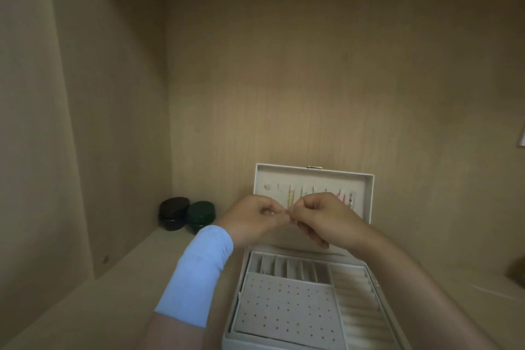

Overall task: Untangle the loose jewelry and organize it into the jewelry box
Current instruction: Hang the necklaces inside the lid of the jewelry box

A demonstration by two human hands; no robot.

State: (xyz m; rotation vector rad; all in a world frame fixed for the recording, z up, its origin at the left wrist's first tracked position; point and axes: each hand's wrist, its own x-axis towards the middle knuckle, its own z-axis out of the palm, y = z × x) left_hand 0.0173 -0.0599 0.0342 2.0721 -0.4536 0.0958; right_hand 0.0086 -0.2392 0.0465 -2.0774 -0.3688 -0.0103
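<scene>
Wooden shelf (113,293), tins (174,212); left hand (250,220), right hand (326,220) pinch tiny piece (287,214), hiding jewelry box lid (312,176).

The box (242,273) is found open on the shelf (136,287), pale grey. Its lid (368,196) is stood upright at the rear, with chains (290,199) hung inside. A perforated panel (284,310), slots (287,266) and ring rolls (355,304) are noted in the base. A tiny piece (287,214), kind undetermined, is pinched between the left hand (252,219) and right hand (324,220) before the lid.
</scene>
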